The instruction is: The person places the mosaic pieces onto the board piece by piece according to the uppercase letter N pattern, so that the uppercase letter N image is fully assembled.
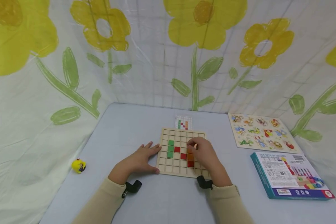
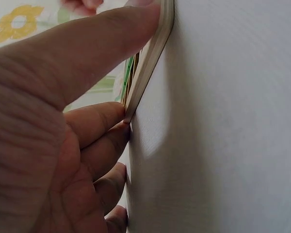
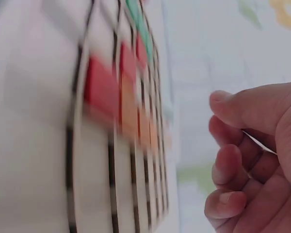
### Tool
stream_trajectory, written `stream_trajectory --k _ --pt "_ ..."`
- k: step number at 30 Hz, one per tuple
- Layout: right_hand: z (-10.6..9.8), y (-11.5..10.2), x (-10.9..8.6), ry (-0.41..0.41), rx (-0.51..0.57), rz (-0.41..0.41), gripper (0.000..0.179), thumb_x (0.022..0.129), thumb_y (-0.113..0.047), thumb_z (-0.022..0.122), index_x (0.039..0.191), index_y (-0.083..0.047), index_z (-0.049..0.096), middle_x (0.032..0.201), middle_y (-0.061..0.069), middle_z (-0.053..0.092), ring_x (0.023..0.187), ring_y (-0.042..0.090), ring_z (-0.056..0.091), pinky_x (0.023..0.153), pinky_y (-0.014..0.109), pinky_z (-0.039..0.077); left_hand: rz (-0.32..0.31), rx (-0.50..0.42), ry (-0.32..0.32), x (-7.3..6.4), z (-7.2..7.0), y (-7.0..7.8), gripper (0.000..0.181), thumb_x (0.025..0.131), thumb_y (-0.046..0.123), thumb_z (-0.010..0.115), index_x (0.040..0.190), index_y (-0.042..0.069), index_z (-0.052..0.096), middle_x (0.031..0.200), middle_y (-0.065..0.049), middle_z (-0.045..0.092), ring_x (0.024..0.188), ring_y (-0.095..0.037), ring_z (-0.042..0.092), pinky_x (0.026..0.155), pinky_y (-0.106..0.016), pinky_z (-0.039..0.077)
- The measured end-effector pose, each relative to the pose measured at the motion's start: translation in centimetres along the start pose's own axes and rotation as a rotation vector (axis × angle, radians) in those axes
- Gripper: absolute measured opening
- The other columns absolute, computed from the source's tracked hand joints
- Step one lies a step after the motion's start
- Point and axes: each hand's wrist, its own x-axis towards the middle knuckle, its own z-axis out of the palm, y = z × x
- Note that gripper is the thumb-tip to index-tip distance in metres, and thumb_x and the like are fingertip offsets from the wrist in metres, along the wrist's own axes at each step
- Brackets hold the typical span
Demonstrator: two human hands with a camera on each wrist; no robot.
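A wooden grid board [image 1: 168, 169] lies on the table with green tiles [image 1: 170, 148], red tiles [image 1: 177, 149] and orange tiles [image 1: 190, 156] in its cells. At its left edge my left hand [image 1: 138, 160] is spread, the thumb and fingertips touching the side; in the left wrist view the thumb [image 2: 102, 43] lies against the board's edge. Over the right part of the board hovers my right hand [image 1: 205, 152]. The right wrist view shows its fingers [image 3: 228, 160] loosely bent, thumb and forefinger tips slightly apart, with nothing visible between them.
Behind the board lies a printed pattern card [image 1: 189, 120]. A yellow toy figure [image 1: 78, 165] stands at the left. To the right are an insect puzzle board [image 1: 264, 133] and a beaded-toy box [image 1: 291, 174]. A flower-patterned curtain [image 1: 151, 77] borders the back of the table.
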Motion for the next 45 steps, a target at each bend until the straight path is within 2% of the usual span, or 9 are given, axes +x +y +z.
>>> stream_trajectory --k 5,10,14,20,26,31,36,41,45 --pt "-3.1 4.5 -0.7 0.014 -0.029 0.135 0.022 0.108 -0.014 0.066 0.126 -0.007 0.076 0.116 0.011 0.068 0.096 0.025 0.058 0.076 0.034 0.051 -0.014 0.009 0.000 -0.1 0.0 0.0 0.102 0.083 0.039 0.096 0.169 0.020 0.044 0.178 0.003 0.036 0.172 -0.028 0.014 0.140 -0.055 0.012" --pt "-4.4 7.5 -1.8 -0.049 -0.043 0.228 0.031 0.105 -0.014 0.068 0.134 -0.005 0.074 0.122 0.014 0.066 0.100 0.026 0.058 0.076 0.032 0.050 -0.019 0.010 0.000 -0.1 0.1 -0.2 0.102 0.083 0.040 0.096 0.169 0.020 0.044 0.178 0.003 0.036 0.172 -0.028 0.014 0.140 -0.055 0.012" --pt "-4.3 8.3 -2.1 -0.072 -0.039 0.213 0.031 0.103 -0.012 0.072 0.133 -0.004 0.075 0.119 0.014 0.065 0.098 0.026 0.057 0.075 0.033 0.048 -0.027 0.008 0.003 -0.1 0.2 -0.3 0.102 0.082 0.039 0.096 0.169 0.020 0.044 0.178 0.004 0.037 0.172 -0.028 0.014 0.140 -0.055 0.012" --pt "-4.0 8.4 -2.2 -0.049 -0.057 0.193 0.025 0.102 -0.011 0.073 0.126 -0.003 0.075 0.118 0.016 0.065 0.097 0.026 0.057 0.075 0.033 0.048 -0.026 0.010 0.009 0.0 0.4 -0.4 0.103 0.082 0.040 0.096 0.169 0.021 0.044 0.178 0.005 0.036 0.172 -0.027 0.014 0.140 -0.055 0.012" --pt "-4.1 8.6 -2.2 -0.027 -0.029 0.239 0.020 0.100 -0.014 0.077 0.117 -0.005 0.069 0.114 0.014 0.068 0.095 0.025 0.061 0.074 0.033 0.050 -0.021 0.010 0.010 0.1 0.5 -0.4 0.103 0.082 0.040 0.097 0.168 0.021 0.045 0.178 0.005 0.037 0.172 -0.027 0.014 0.140 -0.055 0.013" --pt "-4.2 7.7 -2.4 0.030 -0.006 0.268 0.015 0.101 -0.014 0.075 0.113 -0.007 0.069 0.104 0.010 0.071 0.094 0.024 0.062 0.074 0.032 0.050 -0.027 0.006 0.005 0.1 0.4 -0.2 0.102 0.082 0.040 0.096 0.169 0.022 0.045 0.178 0.005 0.036 0.172 -0.027 0.014 0.140 -0.055 0.012" --pt "-3.5 4.7 -2.4 0.074 0.021 0.226 0.012 0.104 -0.016 0.074 0.114 -0.010 0.071 0.106 0.008 0.071 0.095 0.025 0.058 0.074 0.031 0.049 -0.022 0.009 0.001 0.1 0.2 -0.1 0.103 0.083 0.040 0.096 0.169 0.022 0.044 0.178 0.004 0.036 0.172 -0.027 0.014 0.140 -0.055 0.012" --pt "-0.5 1.0 -2.3 0.006 0.085 0.099 0.005 0.102 -0.014 0.077 0.107 -0.014 0.075 0.102 0.001 0.074 0.089 0.020 0.059 0.072 0.031 0.051 -0.014 0.002 -0.004 0.0 0.1 0.0 0.102 0.083 0.040 0.096 0.169 0.021 0.044 0.178 0.003 0.036 0.172 -0.028 0.014 0.140 -0.056 0.012" --pt "2.0 -0.9 -2.1 -0.057 0.101 0.010 0.006 0.101 -0.012 0.079 0.101 -0.017 0.076 0.097 -0.004 0.074 0.086 0.013 0.062 0.073 0.030 0.055 -0.001 -0.006 -0.005 0.0 0.0 -0.1 0.102 0.083 0.041 0.096 0.169 0.021 0.044 0.178 0.003 0.036 0.172 -0.029 0.014 0.140 -0.057 0.012"
